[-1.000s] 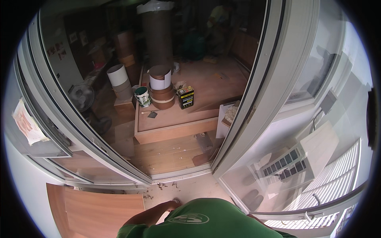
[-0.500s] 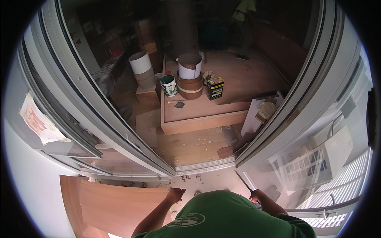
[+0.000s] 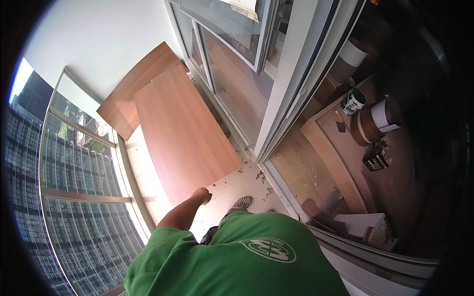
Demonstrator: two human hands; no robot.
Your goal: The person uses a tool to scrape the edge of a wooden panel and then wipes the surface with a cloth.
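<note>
My left hand (image 3: 202, 195) hangs in front of me with its fingers curled into a loose fist, and nothing shows in it. It appears just over the near edge of a large wood-grain board (image 3: 187, 133), but whether it touches the board I cannot tell. A second wood-grain panel (image 3: 121, 103), slightly curved, leans behind it by the white wall. My right hand is hidden behind my body in the green shirt. A thin dark tip (image 3: 299, 217) pokes out beside my right side.
A sliding door frame (image 3: 291, 84) stands to my right. Beyond it, a low wooden platform (image 3: 340, 163) carries a green-and-white bucket (image 3: 353, 101), rolls of edging strip (image 3: 364, 127) and a black-and-yellow can (image 3: 376, 160). Shavings (image 3: 260, 175) litter the floor. Windows (image 3: 84, 167) line the left.
My view has swung left, from the doorway toward the boards and windows. My right hand, earlier holding a thin dark tool, has gone out of sight. My left hand remains curled.
</note>
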